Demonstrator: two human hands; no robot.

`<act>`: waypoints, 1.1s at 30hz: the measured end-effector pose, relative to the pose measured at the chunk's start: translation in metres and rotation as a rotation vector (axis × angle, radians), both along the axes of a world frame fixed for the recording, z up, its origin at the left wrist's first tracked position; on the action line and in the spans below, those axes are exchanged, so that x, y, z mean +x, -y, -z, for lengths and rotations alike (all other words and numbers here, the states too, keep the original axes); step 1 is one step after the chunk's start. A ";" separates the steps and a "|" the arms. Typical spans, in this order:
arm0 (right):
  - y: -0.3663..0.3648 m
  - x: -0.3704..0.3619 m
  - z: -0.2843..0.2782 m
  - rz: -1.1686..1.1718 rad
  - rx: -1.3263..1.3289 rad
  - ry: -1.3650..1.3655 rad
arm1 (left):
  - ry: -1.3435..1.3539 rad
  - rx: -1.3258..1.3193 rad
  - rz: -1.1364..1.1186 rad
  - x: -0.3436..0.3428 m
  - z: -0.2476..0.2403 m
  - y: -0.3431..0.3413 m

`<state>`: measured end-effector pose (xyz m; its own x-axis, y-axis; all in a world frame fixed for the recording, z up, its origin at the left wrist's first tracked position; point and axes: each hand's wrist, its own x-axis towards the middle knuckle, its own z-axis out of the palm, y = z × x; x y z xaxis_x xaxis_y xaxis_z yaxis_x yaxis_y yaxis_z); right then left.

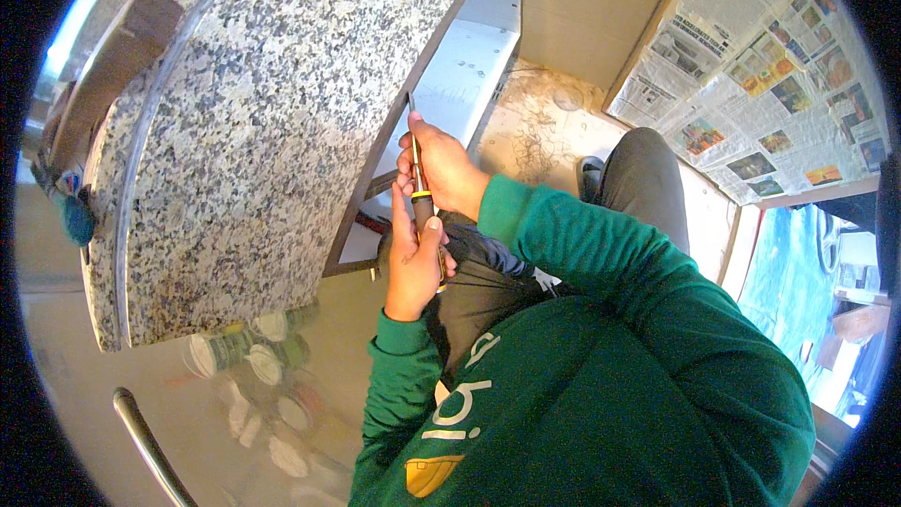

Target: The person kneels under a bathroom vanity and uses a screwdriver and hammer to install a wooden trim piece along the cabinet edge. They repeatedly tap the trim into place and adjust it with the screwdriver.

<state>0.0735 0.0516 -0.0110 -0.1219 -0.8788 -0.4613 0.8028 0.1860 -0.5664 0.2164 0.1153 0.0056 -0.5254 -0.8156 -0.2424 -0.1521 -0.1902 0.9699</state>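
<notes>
Viewed from the head through a wide fisheye lens, facing steeply downward past the wearer's own green sweatshirt [601, 357], near and to the right. Set close above the hands [441, 164], kept near mid-field. Reaching outward to the speckled worktop [263, 131] at left and the newspaper-covered panel [751, 75] at far right; bounded by a dark, rounded border, with straight edges bent toward the rim.

Over at upper right, a newspaper-covered panel [760, 84] is seen. Pale floor [593, 115] is strewn with dark strands [540, 139], and the speckled worktop [263, 131] is brightly lit.
</notes>
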 end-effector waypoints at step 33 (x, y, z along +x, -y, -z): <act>0.010 -0.009 0.002 0.020 -0.059 0.003 | 0.089 -0.128 0.067 -0.018 -0.005 0.013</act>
<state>0.0642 0.0412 -0.0131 -0.1385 -0.9019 -0.4092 0.8081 0.1360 -0.5732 0.1982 0.1027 0.0109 -0.5611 -0.8065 -0.1866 -0.2467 -0.0523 0.9677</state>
